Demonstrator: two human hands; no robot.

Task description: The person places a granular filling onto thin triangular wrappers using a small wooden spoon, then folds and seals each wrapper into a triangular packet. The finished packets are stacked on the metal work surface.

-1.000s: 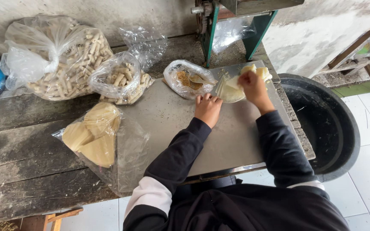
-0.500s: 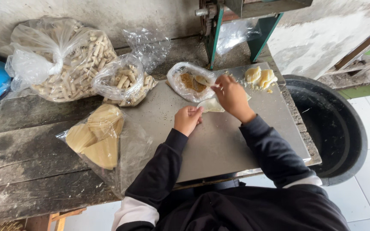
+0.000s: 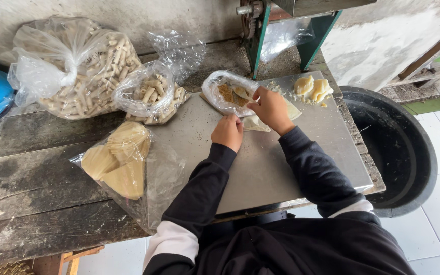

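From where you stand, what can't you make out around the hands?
- Head view: the right hand covers part of the pale sheet; what its fingers pinch is too small to tell.
- The left hand is curled, so anything under it is hidden.
- The filling in the small open bag is blurred by plastic.
- The green machine is cut off by the top edge.

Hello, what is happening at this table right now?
A person in dark sleeves works at a metal sheet laid on a worn wooden table. The right hand reaches into a small open plastic bag of brown filling, apparently with a spoon. The left hand rests on the sheet beside a pale thin wrapper. Yellowish pieces lie further right. Bags of rolled sticks and a bag of flat wrappers sit to the left.
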